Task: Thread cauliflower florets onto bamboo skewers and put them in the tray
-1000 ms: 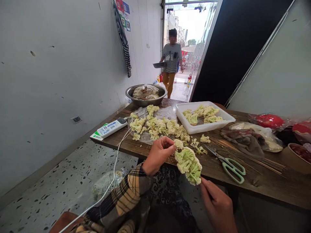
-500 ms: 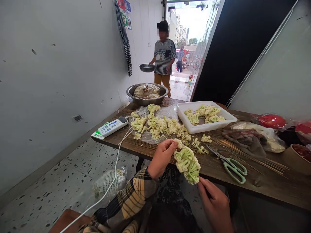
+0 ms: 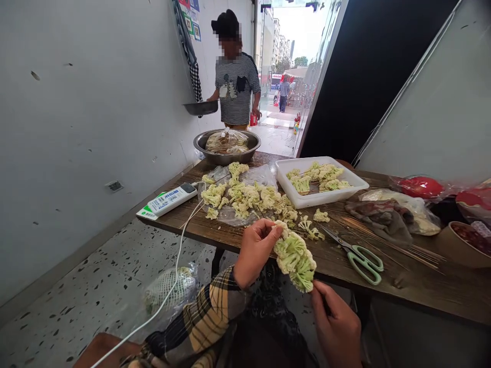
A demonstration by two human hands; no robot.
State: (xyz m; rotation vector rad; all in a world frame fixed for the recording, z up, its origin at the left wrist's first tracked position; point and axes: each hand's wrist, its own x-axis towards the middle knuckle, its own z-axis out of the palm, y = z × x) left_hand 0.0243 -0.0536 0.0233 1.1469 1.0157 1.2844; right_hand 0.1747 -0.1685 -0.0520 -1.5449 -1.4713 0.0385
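Observation:
Held over the table's near edge is a row of cauliflower florets (image 3: 294,259), pale green and cream, joined one after another. My left hand (image 3: 256,250) pinches a small floret at its upper end between thumb and fingers. At the lower end my right hand (image 3: 336,321) is closed with thumb and forefinger together, apparently on the cauliflower skewer's stick, which the fingers mostly hide. Beyond my hands, loose cauliflower pieces (image 3: 249,197) lie heaped on a clear plastic bag. Scissors (image 3: 358,255) with green handles and several thin wooden skewers (image 3: 412,250) lie to the right.
A white tray (image 3: 282,176) holds skewered cauliflower. Behind the heap stands a metal basin (image 3: 199,144) with a bagged load. A white device (image 3: 169,199) trails a cable down left. A cloth (image 3: 383,220) and bowl (image 3: 460,245) sit right. Another person (image 3: 236,87) carries a pan (image 3: 201,108).
The other person has come closer and further left with the pan. My view has shifted slightly. Both hands keep the same hold on the cauliflower.

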